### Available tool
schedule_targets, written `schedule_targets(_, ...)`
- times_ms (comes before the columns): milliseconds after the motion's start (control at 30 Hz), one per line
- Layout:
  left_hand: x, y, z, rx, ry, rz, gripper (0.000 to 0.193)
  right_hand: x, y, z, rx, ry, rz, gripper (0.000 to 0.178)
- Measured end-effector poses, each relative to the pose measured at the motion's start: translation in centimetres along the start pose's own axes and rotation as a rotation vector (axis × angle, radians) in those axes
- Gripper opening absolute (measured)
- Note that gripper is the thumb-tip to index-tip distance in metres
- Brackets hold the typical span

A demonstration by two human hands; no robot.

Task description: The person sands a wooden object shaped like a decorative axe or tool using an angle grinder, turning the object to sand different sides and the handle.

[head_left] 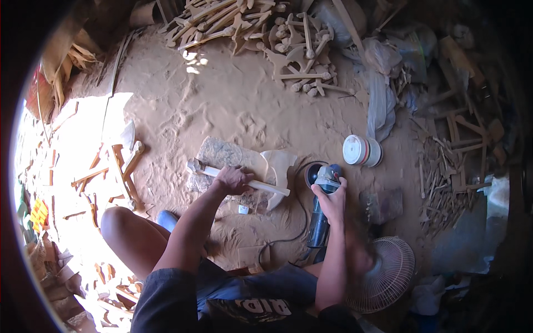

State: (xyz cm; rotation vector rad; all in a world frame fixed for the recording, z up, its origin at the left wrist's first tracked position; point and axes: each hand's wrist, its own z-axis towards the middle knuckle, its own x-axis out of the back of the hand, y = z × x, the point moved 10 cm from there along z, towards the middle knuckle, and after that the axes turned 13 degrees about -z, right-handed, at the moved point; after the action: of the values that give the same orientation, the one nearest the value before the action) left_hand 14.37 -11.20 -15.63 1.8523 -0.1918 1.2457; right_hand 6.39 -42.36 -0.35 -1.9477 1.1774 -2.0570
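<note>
My left hand (234, 180) is closed around a long pale bone (265, 186) with a knobby end. The bone lies slantwise over a rough stone slab (219, 149). A flat, curved, blade-shaped pale bone (278, 162) sits at the slab's right end, partly under the long one. To the right, my right hand (332, 201) grips the head of a dark teal angle grinder (318, 226). The grinder's dark disc (312, 174) points away from me, and its body stretches back toward my lap. I cannot tell whether the disc is spinning.
Large heaps of bones (300, 47) lie at the far side, with more on the left and right. A white tub (355, 150) stands beyond the grinder. Near my right forearm is a round fan (388, 272). A dark cord (300, 222) loops over the sandy floor.
</note>
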Motion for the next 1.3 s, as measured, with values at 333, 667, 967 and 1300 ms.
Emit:
schedule_targets(333,0.8,-0.3,1.9,0.249,-0.216,-0.033,0.070,-7.1,-10.6,9.9,0.145,-0.326,-0.346,0.100)
schedule_targets(667,0.6,-1.4,1.9,0.253,-0.155,-0.073,0.063,-17.3,-18.0,11.4,0.312,-0.665,-0.747,0.109)
schedule_targets(967,0.5,-1.8,1.4,0.216,-0.053,-0.096,0.063,-17.4,-18.7,12.0,0.239,-0.594,-0.825,0.101)
schedule_targets(1300,0.7,-1.3,1.9,0.203,-0.112,-0.103,0.063,-17.9,-17.1,12.3,0.287,-0.646,-0.769,0.107)
